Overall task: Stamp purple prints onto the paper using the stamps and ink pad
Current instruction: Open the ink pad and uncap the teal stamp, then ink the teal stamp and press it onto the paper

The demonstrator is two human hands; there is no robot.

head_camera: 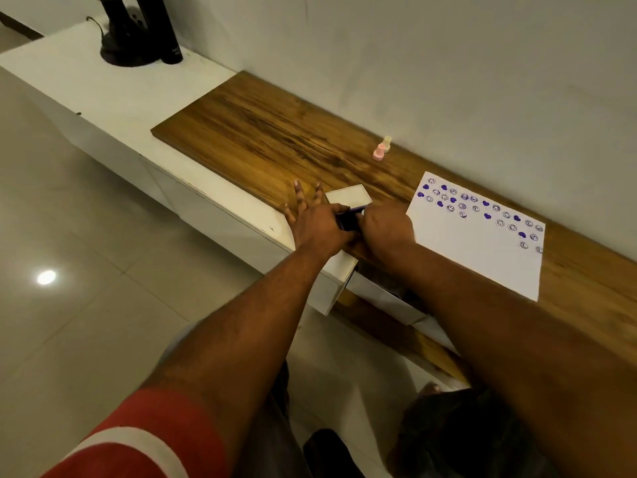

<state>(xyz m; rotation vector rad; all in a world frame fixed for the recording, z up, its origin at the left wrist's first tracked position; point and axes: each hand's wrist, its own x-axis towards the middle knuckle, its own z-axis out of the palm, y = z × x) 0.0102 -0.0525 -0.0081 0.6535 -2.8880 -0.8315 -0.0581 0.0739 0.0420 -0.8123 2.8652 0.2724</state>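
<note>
The purple ink pad (347, 220) lies on the wooden top (262, 132) near its front edge, with its white lid (348, 196) raised behind it. My left hand (315, 224) holds the pad's left side with thumb and forefinger, its other fingers stretched out straight. My right hand (386, 229) grips the pad's right side with curled fingers. A pink stamp (378, 152) and a yellow stamp (386, 143) stand upright by the wall, away from both hands. The white paper (475, 260) to the right carries several purple hearts and smiley prints along its far edge.
The wooden top sits on a white cabinet (113, 94) against a grey wall. A black lamp base (120, 46) and a black bottle (165, 29) stand at the far left. A drawer (379, 294) below the hands is partly open. Tiled floor lies to the left.
</note>
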